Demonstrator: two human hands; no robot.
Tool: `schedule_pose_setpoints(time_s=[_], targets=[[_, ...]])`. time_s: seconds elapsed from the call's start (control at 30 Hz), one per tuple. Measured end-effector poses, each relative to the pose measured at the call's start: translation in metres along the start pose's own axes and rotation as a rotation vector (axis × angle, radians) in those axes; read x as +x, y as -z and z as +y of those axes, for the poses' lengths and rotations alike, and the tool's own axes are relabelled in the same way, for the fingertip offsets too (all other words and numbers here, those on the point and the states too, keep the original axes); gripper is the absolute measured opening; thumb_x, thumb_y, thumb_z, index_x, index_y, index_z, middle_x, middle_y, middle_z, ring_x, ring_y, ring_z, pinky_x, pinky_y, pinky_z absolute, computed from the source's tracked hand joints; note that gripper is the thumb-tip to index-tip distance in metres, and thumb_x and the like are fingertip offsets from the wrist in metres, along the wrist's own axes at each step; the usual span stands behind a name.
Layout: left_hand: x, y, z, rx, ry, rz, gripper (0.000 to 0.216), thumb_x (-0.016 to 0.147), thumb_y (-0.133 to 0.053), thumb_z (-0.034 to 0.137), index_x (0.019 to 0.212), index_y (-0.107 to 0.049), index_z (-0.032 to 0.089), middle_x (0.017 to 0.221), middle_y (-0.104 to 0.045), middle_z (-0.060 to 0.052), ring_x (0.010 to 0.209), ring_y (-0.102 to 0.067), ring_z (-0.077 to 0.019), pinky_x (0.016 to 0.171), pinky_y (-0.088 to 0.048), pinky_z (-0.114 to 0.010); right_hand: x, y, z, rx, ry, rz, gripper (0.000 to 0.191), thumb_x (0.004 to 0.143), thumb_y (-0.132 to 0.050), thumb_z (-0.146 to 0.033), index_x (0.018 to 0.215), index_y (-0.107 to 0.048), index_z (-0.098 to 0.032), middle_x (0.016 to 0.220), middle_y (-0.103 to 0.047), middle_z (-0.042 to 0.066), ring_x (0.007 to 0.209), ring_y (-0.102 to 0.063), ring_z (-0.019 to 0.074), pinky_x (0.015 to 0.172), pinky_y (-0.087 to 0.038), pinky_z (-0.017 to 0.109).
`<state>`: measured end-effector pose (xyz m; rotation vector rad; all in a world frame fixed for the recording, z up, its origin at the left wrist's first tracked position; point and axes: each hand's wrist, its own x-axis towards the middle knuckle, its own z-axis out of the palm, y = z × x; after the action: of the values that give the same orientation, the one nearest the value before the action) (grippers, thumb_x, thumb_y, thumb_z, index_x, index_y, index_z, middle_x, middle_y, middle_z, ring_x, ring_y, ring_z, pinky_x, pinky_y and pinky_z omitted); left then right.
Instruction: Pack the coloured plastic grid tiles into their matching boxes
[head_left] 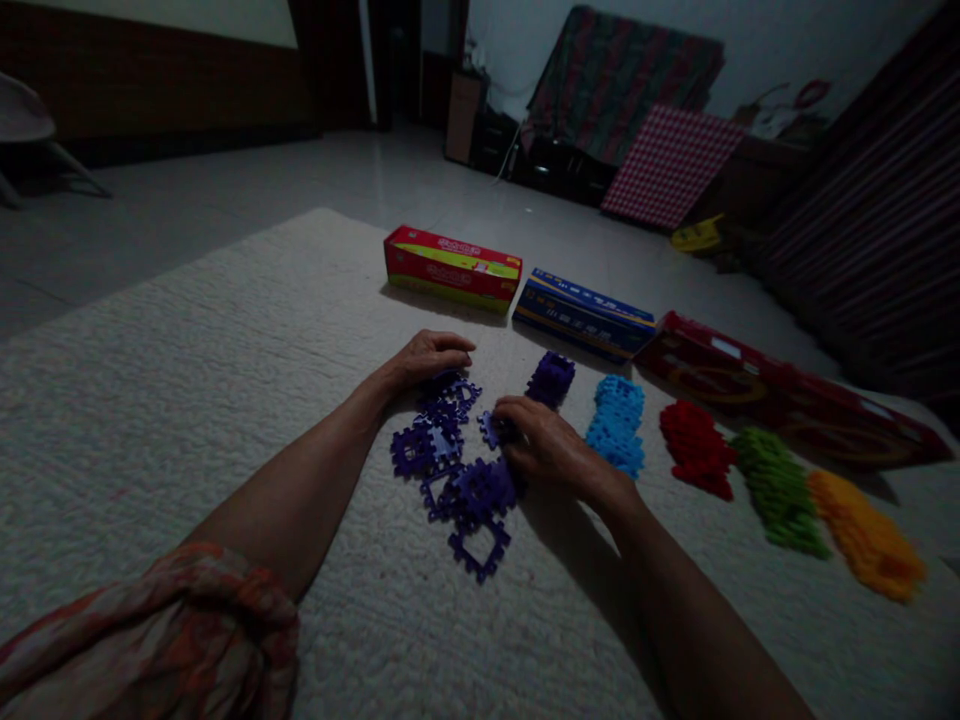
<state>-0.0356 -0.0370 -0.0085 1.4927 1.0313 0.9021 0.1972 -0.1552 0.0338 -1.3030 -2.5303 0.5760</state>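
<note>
Purple interlocking plastic tiles with notched edges lie in a loose heap on the pale quilted mat. My left hand rests at the far left edge of this heap, fingers stretched out over the tiles. On the right side of the heap, my right hand has its fingers closed on a purple tile, whose notched edge sticks out to the left. Just beyond that hand stands a neat purple stack. To its right are a light blue pile and a red pile.
Green and orange piles continue the row to the right. Behind the row stand a red-and-yellow box, a blue box and dark red boxes. Everything sits on the quilted mat, with tiled floor beyond.
</note>
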Motion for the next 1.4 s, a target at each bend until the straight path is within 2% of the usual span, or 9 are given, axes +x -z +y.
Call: schedule_pose_setpoints(time_s=[0.17, 0.33, 0.43, 0.53, 0.67, 0.77, 0.93, 1.17, 1.4], targets=[[0.001, 0.0, -0.002, -0.014, 0.002, 0.007, 0.036, 0.069, -0.076, 0.028, 0.102, -0.077, 0.014, 0.088, -0.077, -0.009, 0.077, -0.069, -0.0178, 0.079, -0.053, -0.034, -0.003, -0.001, 0.004, -0.044, -0.048, -0.019, 0.038, 0.082, -0.064, -0.01, 0.119, -0.061, -0.019, 0.121, -0.063, 0.012, 0.11, -0.06, 0.024, 0.097, -0.049, 0.04], [-0.001, -0.002, 0.002, -0.018, 0.03, 0.014, 0.035, 0.068, -0.075, 0.027, 0.101, -0.078, 0.015, 0.086, -0.076, -0.009, 0.075, -0.068, -0.0174, 0.077, -0.052, -0.034, -0.007, -0.001, 0.003, -0.112, -0.124, -0.001, 0.051, 0.083, -0.068, -0.018, 0.131, -0.053, -0.017, 0.12, -0.057, 0.013, 0.104, -0.06, 0.0243, 0.093, -0.05, 0.039], [-0.004, -0.002, 0.006, 0.007, 0.026, 0.012, 0.034, 0.068, -0.074, 0.027, 0.1, -0.078, 0.016, 0.086, -0.076, -0.008, 0.077, -0.067, -0.0181, 0.078, -0.052, -0.034, -0.006, 0.0, 0.002, -0.131, -0.126, 0.035, 0.05, 0.082, -0.068, -0.021, 0.13, -0.053, -0.016, 0.115, -0.057, 0.013, 0.101, -0.059, 0.0251, 0.091, -0.051, 0.039], [-0.005, -0.001, 0.007, 0.014, 0.02, 0.007, 0.035, 0.068, -0.075, 0.028, 0.1, -0.078, 0.015, 0.088, -0.076, -0.009, 0.079, -0.068, -0.019, 0.08, -0.052, -0.036, -0.004, 0.0, 0.004, -0.194, -0.133, 0.178, 0.042, 0.084, -0.065, -0.025, 0.124, -0.056, -0.018, 0.112, -0.058, 0.013, 0.102, -0.058, 0.0277, 0.09, -0.051, 0.042], [-0.003, -0.001, 0.005, 0.016, 0.018, 0.011, 0.034, 0.068, -0.074, 0.026, 0.101, -0.078, 0.015, 0.089, -0.076, -0.009, 0.079, -0.068, -0.0188, 0.081, -0.052, -0.037, 0.001, -0.002, 0.011, -0.316, -0.194, 0.432, 0.046, 0.085, -0.064, -0.027, 0.128, -0.054, -0.016, 0.117, -0.059, 0.017, 0.108, -0.055, 0.0328, 0.091, -0.049, 0.047], [-0.002, -0.001, 0.004, 0.017, 0.017, 0.008, 0.036, 0.069, -0.074, 0.027, 0.103, -0.077, 0.014, 0.09, -0.077, -0.009, 0.08, -0.068, -0.0184, 0.081, -0.052, -0.036, 0.002, -0.005, 0.015, -0.398, -0.24, 0.499, 0.047, 0.084, -0.064, -0.023, 0.129, -0.055, -0.013, 0.12, -0.059, 0.019, 0.108, -0.055, 0.0338, 0.092, -0.047, 0.047], [-0.002, -0.001, 0.002, -0.006, 0.015, 0.006, 0.037, 0.067, -0.075, 0.029, 0.101, -0.078, 0.015, 0.09, -0.077, -0.009, 0.079, -0.068, -0.0183, 0.08, -0.052, -0.035, 0.001, -0.007, 0.018, -0.436, -0.275, 0.528, 0.049, 0.082, -0.066, -0.019, 0.129, -0.055, -0.015, 0.124, -0.059, 0.018, 0.113, -0.052, 0.0349, 0.098, -0.042, 0.048], [-0.001, -0.001, 0.002, -0.001, 0.004, 0.011, 0.034, 0.066, -0.076, 0.028, 0.098, -0.079, 0.017, 0.089, -0.077, -0.01, 0.079, -0.069, -0.0196, 0.08, -0.052, -0.035, 0.0, -0.006, 0.022, -0.406, -0.304, 0.463, 0.048, 0.085, -0.061, -0.019, 0.131, -0.053, -0.019, 0.127, -0.056, 0.019, 0.119, -0.047, 0.0377, 0.102, -0.035, 0.054], [-0.002, -0.002, 0.003, -0.012, 0.026, 0.01, 0.033, 0.069, -0.075, 0.027, 0.1, -0.078, 0.016, 0.087, -0.077, -0.01, 0.077, -0.068, -0.0184, 0.082, -0.053, -0.036, -0.001, -0.008, 0.023, -0.399, -0.321, 0.486, 0.05, 0.08, -0.06, -0.018, 0.129, -0.052, -0.024, 0.125, -0.055, 0.016, 0.117, -0.045, 0.0371, 0.102, -0.032, 0.057]])
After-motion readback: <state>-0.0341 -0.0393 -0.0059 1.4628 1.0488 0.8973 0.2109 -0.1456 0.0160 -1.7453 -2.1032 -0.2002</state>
